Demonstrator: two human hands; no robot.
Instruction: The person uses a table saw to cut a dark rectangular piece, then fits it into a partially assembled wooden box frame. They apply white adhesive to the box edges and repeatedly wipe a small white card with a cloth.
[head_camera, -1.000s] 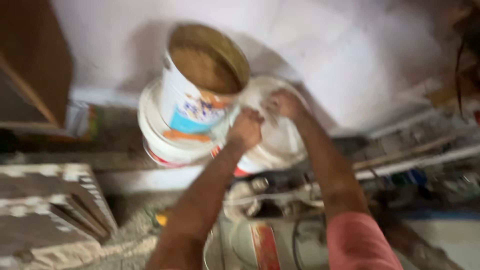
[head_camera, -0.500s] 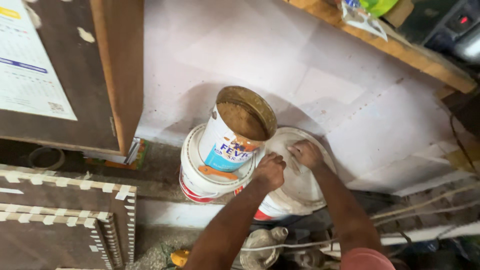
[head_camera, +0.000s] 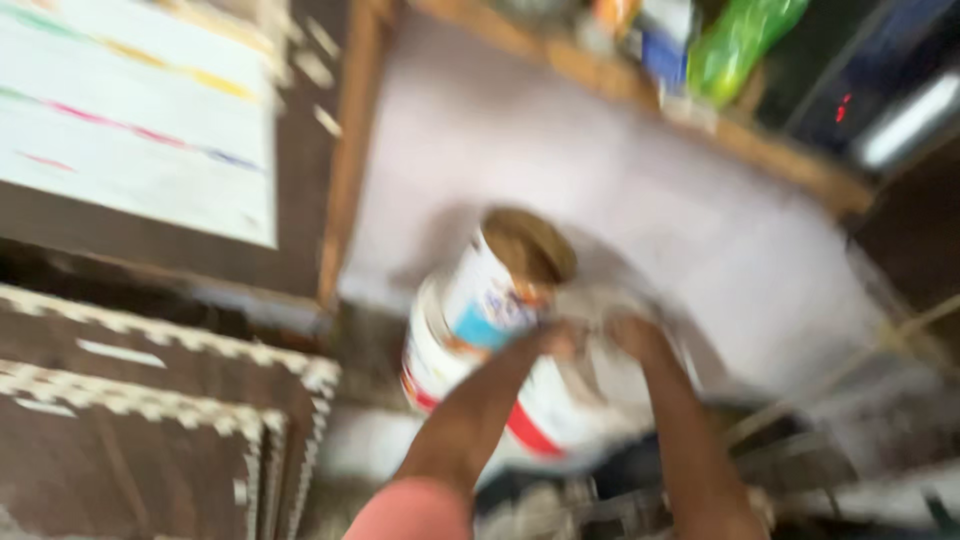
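- White wall (head_camera: 700, 230) rises right behind the buckets, so nothing can go further back; open room lies only toward the person.
- Big white bucket (head_camera: 450, 385) with a red band stands near the foot of the wall, and a small can (head_camera: 505, 285) sits tilted in its mouth, brown inside showing.
- Pale round lid (head_camera: 610, 365), blurred, lies just beside the can on the right, against the wall.
- Left hand (head_camera: 560, 340) reaches in from below, arm stretched forward, and rests at the can's lower right edge, touching the lid's near side. The picture is too blurred to tell how its fingers are set.
- Right hand (head_camera: 635, 335) lies on the lid, just beside the left, forearm running up from the lower right. Whether its fingers grip or only press, I cannot tell.
- Wooden post (head_camera: 345, 150) stands just left of the bucket, with a board bearing a pale sheet (head_camera: 140, 120) beyond it; that side is tight.
- Dark panels (head_camera: 150, 400) with pale zigzag edges fill the lower left.
- Wooden shelf (head_camera: 640, 95) overhangs above, carrying a green bottle (head_camera: 740, 40) and other blurred things.
- Pipes and clutter (head_camera: 830, 440) crowd the lower right.
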